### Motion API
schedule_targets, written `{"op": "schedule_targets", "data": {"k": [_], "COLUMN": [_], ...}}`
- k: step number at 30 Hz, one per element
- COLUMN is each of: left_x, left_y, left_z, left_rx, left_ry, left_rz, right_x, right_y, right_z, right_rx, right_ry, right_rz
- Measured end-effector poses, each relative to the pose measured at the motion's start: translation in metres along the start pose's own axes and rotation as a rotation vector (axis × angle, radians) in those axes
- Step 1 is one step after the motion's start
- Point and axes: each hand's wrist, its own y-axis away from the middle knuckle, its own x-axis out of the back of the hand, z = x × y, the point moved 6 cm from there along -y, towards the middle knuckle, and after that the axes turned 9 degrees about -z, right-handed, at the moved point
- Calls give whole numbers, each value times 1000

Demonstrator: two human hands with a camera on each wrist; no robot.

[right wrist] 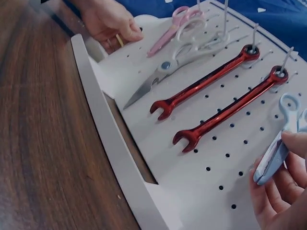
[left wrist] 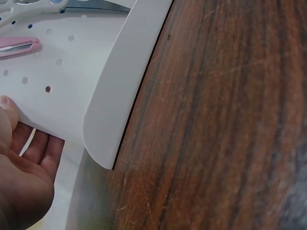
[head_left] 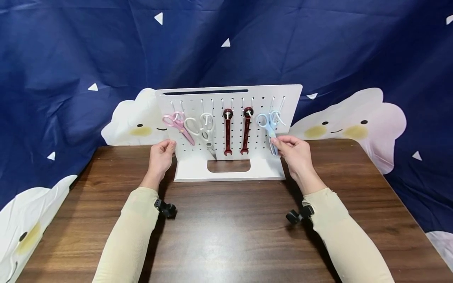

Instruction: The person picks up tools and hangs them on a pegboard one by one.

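Note:
A white pegboard stand [head_left: 230, 175] stands upright on the table. My left hand [head_left: 161, 158] grips its left edge, thumb on the front face and fingers behind. At the board's right side my right hand [head_left: 296, 155] pinches the blades of light blue scissors [right wrist: 275, 163], thumb in front and fingers beneath. Their handle loops are up at the right-hand hooks. Pink scissors [head_left: 182, 128] hang tilted nearest the left hand, beside larger white-handled scissors [head_left: 206, 134]. Two red wrenches, one left [head_left: 228, 135] and one right [head_left: 245, 135], hang by their ring ends in the middle.
Brown wooden table [head_left: 226, 228] extends in front of the stand. Behind it hangs a dark blue cloth [head_left: 198, 47] with white clouds and triangles. Pairs of white hooks [head_left: 202, 103] stick out from the board. Each forearm carries a small black camera mount [head_left: 165, 208].

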Motion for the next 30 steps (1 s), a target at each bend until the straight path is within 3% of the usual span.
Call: {"op": "schedule_targets", "data": {"k": [8, 15, 18, 22, 28, 30], "left_x": [-3, -2, -2, -1, 4, 7], "left_y": [0, -1, -1, -1, 8, 13], "left_z": [0, 1, 1, 1, -6, -8], "left_rx": [-8, -1, 6, 29, 124, 146], "left_ry": [0, 7, 4, -21, -135, -129], "left_rz": [-6, -20, -26, -42, -88, -85], "right_x": [0, 6, 8, 11, 11, 9], "right_y": [-11, -10, -7, -3, 5, 9], "right_z": [12, 19, 23, 29, 35, 36], "right_rx": [47, 55, 44, 6, -55, -65], "right_ry": [-1, 327, 393, 352, 240, 229], "right_rz": [-29, -26, -41, -66, -107, -132]}}
